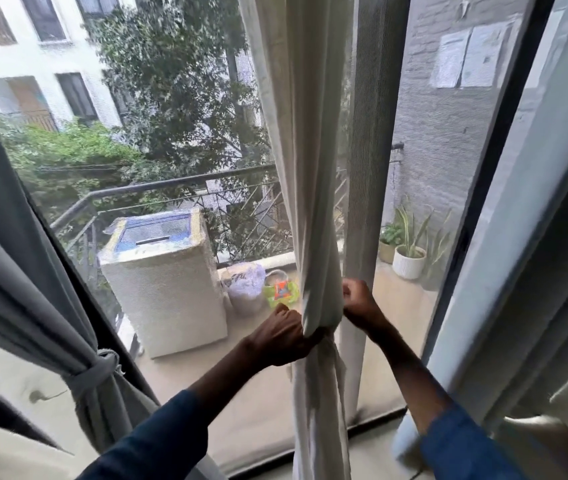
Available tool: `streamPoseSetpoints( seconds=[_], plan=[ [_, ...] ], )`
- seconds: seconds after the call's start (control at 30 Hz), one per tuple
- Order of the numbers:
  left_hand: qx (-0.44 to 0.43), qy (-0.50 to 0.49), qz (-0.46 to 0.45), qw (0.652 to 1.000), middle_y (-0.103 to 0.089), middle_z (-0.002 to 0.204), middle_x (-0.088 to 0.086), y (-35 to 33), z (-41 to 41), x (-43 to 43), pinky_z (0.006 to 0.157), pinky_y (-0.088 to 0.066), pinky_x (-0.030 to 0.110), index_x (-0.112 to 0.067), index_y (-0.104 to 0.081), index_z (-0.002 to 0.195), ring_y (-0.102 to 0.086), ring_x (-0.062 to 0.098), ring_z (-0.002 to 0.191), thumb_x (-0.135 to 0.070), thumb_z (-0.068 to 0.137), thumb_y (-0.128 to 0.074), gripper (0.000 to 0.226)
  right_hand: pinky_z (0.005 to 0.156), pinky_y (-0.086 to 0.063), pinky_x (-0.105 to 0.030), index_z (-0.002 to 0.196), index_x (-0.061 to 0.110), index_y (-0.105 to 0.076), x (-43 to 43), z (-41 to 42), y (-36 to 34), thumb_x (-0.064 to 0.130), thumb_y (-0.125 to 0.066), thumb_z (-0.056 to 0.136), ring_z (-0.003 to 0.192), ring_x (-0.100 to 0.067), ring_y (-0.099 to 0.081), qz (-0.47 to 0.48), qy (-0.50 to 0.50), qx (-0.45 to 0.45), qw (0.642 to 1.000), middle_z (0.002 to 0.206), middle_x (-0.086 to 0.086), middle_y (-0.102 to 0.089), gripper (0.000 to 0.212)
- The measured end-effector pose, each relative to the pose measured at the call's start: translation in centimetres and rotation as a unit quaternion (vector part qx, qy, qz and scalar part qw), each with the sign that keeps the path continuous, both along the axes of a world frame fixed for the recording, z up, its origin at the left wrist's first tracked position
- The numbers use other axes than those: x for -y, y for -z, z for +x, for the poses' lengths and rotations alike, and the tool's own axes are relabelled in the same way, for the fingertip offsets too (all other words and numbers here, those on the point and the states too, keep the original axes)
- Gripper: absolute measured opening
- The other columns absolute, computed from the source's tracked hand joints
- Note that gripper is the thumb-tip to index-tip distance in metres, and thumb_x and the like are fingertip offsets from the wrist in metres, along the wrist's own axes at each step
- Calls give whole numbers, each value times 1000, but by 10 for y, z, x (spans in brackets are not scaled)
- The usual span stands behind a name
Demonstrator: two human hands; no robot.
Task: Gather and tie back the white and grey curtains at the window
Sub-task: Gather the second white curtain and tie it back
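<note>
Past the tied-back grey curtain [33, 306] at far left, clenching the left grip [284, 336] round the bunched white curtain [306, 168] at mid-window and pinching its fabric just to the right with the right grip [358, 301].

Tied curtain [78, 372] left of gathered curtain [313, 202]

Dark blue long sleeves [157, 438] on both forearms

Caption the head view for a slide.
Left hand and right hand grip the gathered white curtain; grey curtain already tied back.
</note>
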State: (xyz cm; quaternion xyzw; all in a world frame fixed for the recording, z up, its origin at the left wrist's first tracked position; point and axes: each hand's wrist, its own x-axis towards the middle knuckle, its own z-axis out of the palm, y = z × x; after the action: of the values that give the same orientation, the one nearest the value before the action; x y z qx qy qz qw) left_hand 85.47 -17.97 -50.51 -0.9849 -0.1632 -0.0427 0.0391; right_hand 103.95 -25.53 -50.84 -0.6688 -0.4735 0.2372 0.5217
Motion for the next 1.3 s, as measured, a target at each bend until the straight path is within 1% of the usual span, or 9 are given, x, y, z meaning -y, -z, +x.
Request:
streamPoseSetpoints(
  seconds=[0.13, 0.27, 0.43, 0.57, 0.7, 0.83, 1.07, 1.2, 1.3],
  plan=[
    [89, -102, -125, 983, -69, 91, 17, -28, 1, 23, 76, -56, 42, -15, -62, 91, -69, 30, 85, -43, 102, -42, 36, 75, -58, -38, 93, 19, -77, 42, -18, 26, 18, -70, 79, 80, -13, -72, 94, 159, -67, 981, 85, 2, -78, 15],
    [95, -123, -231, 960, -66, 86, 27, -25, 14, 27, 68, -50, 45, -10, -60, 83, -64, 42, 78, -33, 105, -42, 36, 59, -59, -43, 84, 20, -73, 69, -56, 45, 2, -75, 83, 70, -20, -71, 102, 166, -93, 976, 79, 1, -74, 18],
    [139, -153, -222, 953, -59, 80, 26, 9, 37, 15, 58, -32, 37, 5, -58, 104, -58, 47, 73, -15, 95, -42, 27, 69, -61, -37, 90, 23, -69, 80, -94, 65, 35, -87, 75, 80, -8, -73, 65, 109, -46, 991, 85, 9, -74, 27],
    [202, -188, -257, 926, -58, 92, 27, 10, 46, 23, 64, -40, 43, 14, -41, 127, -55, 43, 82, -20, 85, -40, 54, 70, -59, -32, 98, 27, -62, 76, -96, 70, 53, -86, 70, 82, -8, -70, 88, 151, -2, 985, 90, 11, -72, 45],
    [233, -258, -318, 882, -51, 77, 9, 5, 51, 36, 55, -42, 38, 5, -35, 124, -53, 34, 67, -4, 92, -45, 35, 73, -54, -35, 98, 24, -58, 72, -100, 65, 24, -73, 88, 83, -8, -64, 78, 186, 68, 977, 92, 10, -64, 18],
    [250, -282, -366, 851, -59, 75, 13, 10, 51, 30, 46, -54, 51, -14, -29, 108, -63, 38, 55, -8, 92, -43, 22, 75, -51, -33, 100, 17, -62, 73, -98, 68, 2, -58, 75, 85, -14, -64, 82, 165, 127, 975, 93, 6, -66, 30],
    [209, -265, -281, 899, -68, 89, 13, 23, 43, 8, 58, -58, 50, -16, -32, 130, -68, 38, 67, -30, 90, -45, 45, 59, -49, -36, 89, 20, -71, 76, -82, 68, 21, -63, 92, 72, -22, -67, 70, 169, 168, 969, 79, 2, -74, 8],
    [164, -250, -144, 943, -71, 97, 13, 19, 36, 4, 79, -52, 45, -13, -57, 114, -68, 36, 89, -43, 100, -42, 36, 64, -52, -33, 89, 21, -72, 82, -63, 67, 9, -60, 89, 71, -10, -67, 75, 161, 144, 973, 78, 8, -72, 16],
    [177, -208, -168, 947, -64, 103, 22, 15, 31, -5, 79, -48, 41, -5, -63, 109, -61, 36, 96, -35, 104, -43, 36, 71, -55, -28, 96, 19, -73, 84, -46, 68, 1, -59, 89, 76, -8, -69, 66, 157, 151, 974, 82, 10, -73, 23]
  ],
)
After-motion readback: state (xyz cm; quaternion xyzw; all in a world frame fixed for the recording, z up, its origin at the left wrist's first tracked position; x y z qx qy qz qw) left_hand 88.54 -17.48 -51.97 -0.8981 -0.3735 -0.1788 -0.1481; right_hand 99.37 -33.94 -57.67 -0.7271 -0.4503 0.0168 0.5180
